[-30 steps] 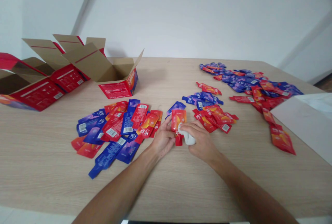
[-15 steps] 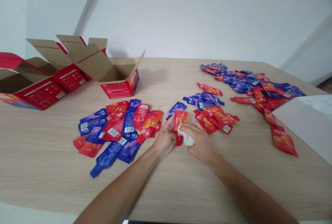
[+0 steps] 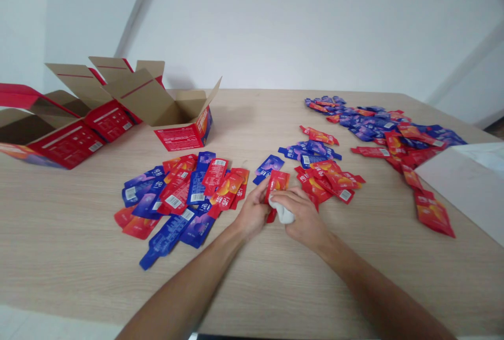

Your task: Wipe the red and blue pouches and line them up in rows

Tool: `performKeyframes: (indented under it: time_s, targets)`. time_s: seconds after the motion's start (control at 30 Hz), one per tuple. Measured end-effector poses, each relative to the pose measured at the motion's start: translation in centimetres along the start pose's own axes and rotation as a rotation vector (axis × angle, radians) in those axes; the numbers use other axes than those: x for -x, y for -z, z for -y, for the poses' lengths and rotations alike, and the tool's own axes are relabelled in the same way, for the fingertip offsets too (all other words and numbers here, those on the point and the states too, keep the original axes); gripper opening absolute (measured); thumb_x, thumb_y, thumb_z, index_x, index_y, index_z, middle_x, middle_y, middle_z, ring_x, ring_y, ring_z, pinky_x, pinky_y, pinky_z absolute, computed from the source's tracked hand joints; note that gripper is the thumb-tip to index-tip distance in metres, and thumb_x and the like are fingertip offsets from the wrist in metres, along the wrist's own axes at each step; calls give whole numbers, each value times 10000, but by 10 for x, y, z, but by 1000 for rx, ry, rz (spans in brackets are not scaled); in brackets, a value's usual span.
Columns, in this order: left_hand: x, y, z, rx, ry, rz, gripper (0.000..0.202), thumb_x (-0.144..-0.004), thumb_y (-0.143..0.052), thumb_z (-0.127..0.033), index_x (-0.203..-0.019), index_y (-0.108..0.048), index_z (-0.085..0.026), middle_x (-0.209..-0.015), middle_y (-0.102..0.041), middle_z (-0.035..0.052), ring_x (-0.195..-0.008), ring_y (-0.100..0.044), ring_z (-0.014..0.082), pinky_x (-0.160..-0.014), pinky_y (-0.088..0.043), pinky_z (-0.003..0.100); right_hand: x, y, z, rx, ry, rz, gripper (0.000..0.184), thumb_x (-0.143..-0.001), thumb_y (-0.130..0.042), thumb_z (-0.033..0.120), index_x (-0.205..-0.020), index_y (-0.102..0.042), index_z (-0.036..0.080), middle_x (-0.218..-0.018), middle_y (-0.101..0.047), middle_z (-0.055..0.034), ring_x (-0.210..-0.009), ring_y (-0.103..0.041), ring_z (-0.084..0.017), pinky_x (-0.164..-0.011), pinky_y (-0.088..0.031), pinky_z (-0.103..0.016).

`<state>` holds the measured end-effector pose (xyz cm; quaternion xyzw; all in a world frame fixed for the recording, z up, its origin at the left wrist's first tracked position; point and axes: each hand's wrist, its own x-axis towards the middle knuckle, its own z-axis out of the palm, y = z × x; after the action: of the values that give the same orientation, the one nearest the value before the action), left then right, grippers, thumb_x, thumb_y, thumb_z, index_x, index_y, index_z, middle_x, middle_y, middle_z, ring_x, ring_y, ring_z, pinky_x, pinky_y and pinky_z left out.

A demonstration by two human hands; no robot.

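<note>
My left hand (image 3: pixel 252 215) grips a flat red foil sachet (image 3: pixel 277 181) by its left edge, just above the light wooden desk (image 3: pixel 79 245) at centre front. My right hand (image 3: pixel 305 218) is clenched round a small crumpled white cloth (image 3: pixel 284 216), which is pressed against the sachet's lower part. A spread of red and blue sachets (image 3: pixel 177 198) lies just left, and a second cluster of sachets (image 3: pixel 326 169) just right. At the far left stand open red cardboard boxes (image 3: pixel 179 119).
</note>
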<state>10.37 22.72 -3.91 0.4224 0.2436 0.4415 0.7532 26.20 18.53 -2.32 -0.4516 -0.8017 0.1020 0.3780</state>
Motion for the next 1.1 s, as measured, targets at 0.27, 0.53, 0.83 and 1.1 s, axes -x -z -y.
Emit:
performKeyframes:
  time_s: [0.27, 0.53, 0.83, 1.1]
  targets:
    - [2, -10, 3, 95, 51, 124, 960, -480, -515, 81, -1382, -571, -244, -1299, -653, 80, -1127, -625, 227, -807, -479, 267, -4, 8, -7, 70, -33, -192, 577, -716, -520, -22, -1211, -636, 252, -1252, -687, -64, -1163, -586, -271, -1020, -463, -476]
    - [5, -8, -13, 291, 37, -50, 1016, -402, -475, 39, -1382, -551, -220, -1200, -701, 67, -910, -667, 188, -657, -461, 217, 1, -6, 11, -61, 42, 49, 669, -582, -507, -40, -1162, -646, 262, -1205, -704, -33, -1114, -610, -257, -944, -503, -429]
    - [-5, -11, -15, 246, 52, -359, 526, -727, -710, -127, -1241, -619, -189, -981, -718, 58, -757, -664, 149, -704, -521, 267, 1, 4, 7, -144, -116, -229, 533, -696, -566, 7, -1160, -639, 257, -1176, -701, -54, -1095, -646, -237, -957, -515, -387]
    - [-2, -8, -14, 179, 19, -310, 564, -690, -782, -138, -1228, -634, -219, -743, -661, -22, -636, -597, 105, -635, -453, 222, -1, 1, 8, -174, -166, -358, 290, -862, -629, 154, -1130, -643, 264, -1139, -705, -61, -1060, -670, -225, -949, -535, -384]
